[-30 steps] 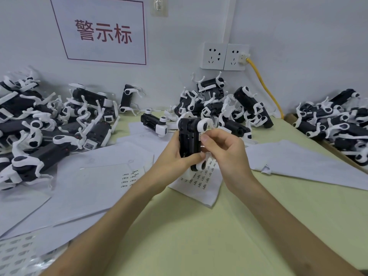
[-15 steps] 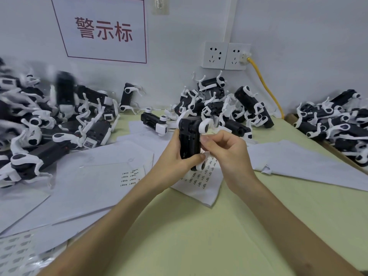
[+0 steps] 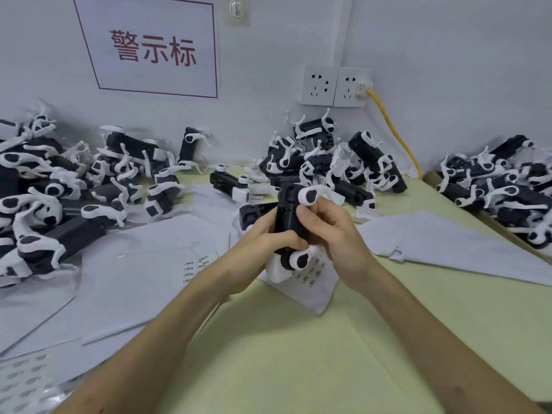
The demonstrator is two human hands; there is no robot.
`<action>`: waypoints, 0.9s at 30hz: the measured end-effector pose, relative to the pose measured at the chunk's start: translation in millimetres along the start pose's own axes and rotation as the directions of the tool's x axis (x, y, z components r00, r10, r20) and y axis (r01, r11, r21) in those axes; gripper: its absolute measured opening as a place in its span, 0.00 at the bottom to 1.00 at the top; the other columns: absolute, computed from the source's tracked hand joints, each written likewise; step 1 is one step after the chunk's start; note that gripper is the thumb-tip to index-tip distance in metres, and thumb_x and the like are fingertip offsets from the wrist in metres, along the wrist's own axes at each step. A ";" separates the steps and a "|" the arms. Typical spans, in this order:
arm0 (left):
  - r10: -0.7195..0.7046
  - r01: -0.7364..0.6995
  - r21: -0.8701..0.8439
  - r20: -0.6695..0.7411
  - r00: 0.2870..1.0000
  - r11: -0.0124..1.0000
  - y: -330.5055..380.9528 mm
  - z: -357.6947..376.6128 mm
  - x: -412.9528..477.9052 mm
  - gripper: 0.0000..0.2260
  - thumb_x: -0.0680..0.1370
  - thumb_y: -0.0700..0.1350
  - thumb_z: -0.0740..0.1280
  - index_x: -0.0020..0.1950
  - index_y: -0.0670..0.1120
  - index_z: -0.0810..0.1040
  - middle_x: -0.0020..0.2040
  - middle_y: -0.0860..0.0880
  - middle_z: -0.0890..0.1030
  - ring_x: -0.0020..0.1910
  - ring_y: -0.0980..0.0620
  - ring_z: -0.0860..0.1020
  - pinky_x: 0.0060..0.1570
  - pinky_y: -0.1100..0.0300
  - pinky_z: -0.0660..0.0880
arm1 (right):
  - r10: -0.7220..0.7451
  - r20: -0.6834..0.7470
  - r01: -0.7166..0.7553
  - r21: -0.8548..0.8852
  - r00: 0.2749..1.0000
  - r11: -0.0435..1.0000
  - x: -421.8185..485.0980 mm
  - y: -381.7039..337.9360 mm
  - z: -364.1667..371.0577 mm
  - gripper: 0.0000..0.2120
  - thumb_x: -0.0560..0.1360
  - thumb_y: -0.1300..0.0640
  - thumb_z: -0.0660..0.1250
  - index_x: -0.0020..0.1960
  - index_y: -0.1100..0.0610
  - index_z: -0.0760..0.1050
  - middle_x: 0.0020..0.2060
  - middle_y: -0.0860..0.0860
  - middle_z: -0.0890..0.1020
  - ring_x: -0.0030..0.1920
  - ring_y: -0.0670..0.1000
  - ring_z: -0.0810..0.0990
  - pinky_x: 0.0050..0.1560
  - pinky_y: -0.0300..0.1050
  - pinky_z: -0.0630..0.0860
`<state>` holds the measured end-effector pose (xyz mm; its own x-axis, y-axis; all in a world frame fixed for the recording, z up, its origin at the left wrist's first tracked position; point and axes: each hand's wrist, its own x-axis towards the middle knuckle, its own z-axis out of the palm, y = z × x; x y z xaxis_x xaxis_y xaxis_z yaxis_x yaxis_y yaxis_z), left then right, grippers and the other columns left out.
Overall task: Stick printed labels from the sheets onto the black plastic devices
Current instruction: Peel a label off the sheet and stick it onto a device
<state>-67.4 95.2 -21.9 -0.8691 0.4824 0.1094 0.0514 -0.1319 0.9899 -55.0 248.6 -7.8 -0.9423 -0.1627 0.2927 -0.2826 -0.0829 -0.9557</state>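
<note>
**Both hands on one device, over the label sheet**

From the head camera, I hold one black plastic device [image 3: 287,218] upright above the middle of the pale green table [image 3: 298,360], a little off its surface. My left hand [image 3: 261,236] wraps it from the left, fingers curled round the lower body. My right hand [image 3: 336,234] clamps it from the right, with the thumb [image 3: 307,218] lying against the black side and the other fingers curled behind.

The device is a matte black block with a white clip [image 3: 309,195] at its top end and another [image 3: 299,259] at its bottom, each bearing a black oval. I cannot tell whether a label sits under my thumb.

Just below my hands lies a label sheet [image 3: 312,283] with rows of small printed labels. A second printed sheet [image 3: 195,265] lies to the left among blank white sheets.

More of the same devices are heaped at the left [image 3: 59,192], against the wall in the middle [image 3: 325,156] and at the right [image 3: 501,186]. On the wall hang a sign with red characters [image 3: 153,52] and two sockets [image 3: 334,85], one with a yellow cable [image 3: 394,135] plugged in.
</note>
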 end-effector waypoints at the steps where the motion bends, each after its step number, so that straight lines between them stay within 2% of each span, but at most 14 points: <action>1: -0.006 0.006 -0.012 0.022 1.000 1.000 1.2 -0.6 -0.4 0.15 0.64 0.45 0.73 0.50 0.53 0.83 0.47 0.49 0.84 0.48 0.52 0.82 0.50 0.58 0.75 | 0.009 0.019 -0.010 0.024 1.000 1.000 -0.6 -0.1 -0.2 0.23 0.76 0.52 0.67 0.45 0.73 0.65 0.44 0.61 0.73 0.46 0.60 0.70 0.50 0.58 0.66; 6: -0.021 0.024 -0.039 0.073 0.997 0.999 4.2 -3.5 -1.2 0.12 0.67 0.39 0.70 0.48 0.51 0.83 0.44 0.48 0.83 0.43 0.53 0.81 0.41 0.63 0.77 | 0.016 0.045 -0.017 0.025 0.999 1.000 -1.6 2.4 -1.6 0.20 0.77 0.54 0.66 0.43 0.71 0.64 0.43 0.61 0.73 0.44 0.60 0.71 0.49 0.59 0.67; 10: -0.045 0.050 -0.068 0.075 0.996 0.996 5.9 -4.2 -2.4 0.13 0.67 0.37 0.69 0.51 0.46 0.80 0.43 0.47 0.82 0.43 0.52 0.81 0.41 0.63 0.77 | 0.012 0.065 -0.012 0.004 0.998 1.000 -2.2 2.4 -1.7 0.17 0.77 0.54 0.64 0.41 0.66 0.62 0.42 0.60 0.72 0.43 0.60 0.70 0.49 0.58 0.67; 16: -0.079 0.091 -0.111 0.111 0.991 0.990 6.4 -4.8 -3.4 0.16 0.69 0.38 0.68 0.57 0.42 0.77 0.49 0.43 0.81 0.47 0.49 0.80 0.46 0.60 0.78 | 0.026 0.078 -0.025 -0.010 0.997 1.000 -0.4 2.9 -3.7 0.23 0.77 0.52 0.63 0.50 0.74 0.66 0.45 0.59 0.71 0.45 0.60 0.67 0.49 0.58 0.64; 18: -0.079 0.091 -0.119 0.104 0.991 0.989 5.5 -4.3 -3.0 0.16 0.70 0.37 0.68 0.57 0.42 0.78 0.49 0.43 0.82 0.47 0.49 0.81 0.47 0.59 0.78 | 0.024 0.088 -0.021 -0.039 0.996 0.999 0.8 4.7 -7.9 0.17 0.77 0.52 0.64 0.46 0.69 0.68 0.39 0.56 0.71 0.40 0.58 0.66 0.44 0.55 0.65; 20: -0.070 0.079 -0.110 0.084 0.994 0.991 4.7 -4.1 -2.4 0.15 0.69 0.37 0.68 0.56 0.41 0.78 0.49 0.43 0.82 0.48 0.48 0.81 0.51 0.56 0.77 | 0.014 0.093 -0.007 -0.070 0.996 0.998 1.9 4.7 -10.6 0.11 0.77 0.54 0.65 0.39 0.58 0.67 0.32 0.51 0.68 0.35 0.51 0.66 0.40 0.48 0.64; 23: -0.079 0.084 -0.146 0.045 0.996 0.986 5.4 -5.5 -1.9 0.16 0.69 0.38 0.68 0.56 0.41 0.78 0.47 0.42 0.81 0.46 0.48 0.80 0.54 0.50 0.75 | -0.039 0.132 0.055 -0.120 0.990 0.991 3.4 6.3 -12.4 0.13 0.75 0.59 0.65 0.35 0.51 0.65 0.32 0.48 0.67 0.35 0.48 0.65 0.38 0.41 0.64; 27: -0.095 0.093 -0.175 -0.004 0.995 0.980 9.2 -6.4 -2.2 0.13 0.68 0.40 0.69 0.53 0.43 0.79 0.43 0.45 0.81 0.41 0.51 0.80 0.42 0.60 0.80 | -0.062 0.108 0.086 -0.227 0.992 0.970 5.6 5.7 -11.2 0.09 0.66 0.65 0.64 0.36 0.51 0.71 0.33 0.45 0.73 0.37 0.47 0.70 0.38 0.36 0.68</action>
<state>-68.1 87.4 -13.6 -0.8720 0.4893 0.0142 -0.1167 -0.2360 0.9647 -63.9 258.2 -12.0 -0.8979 -0.2627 0.3533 -0.3956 0.1289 -0.9093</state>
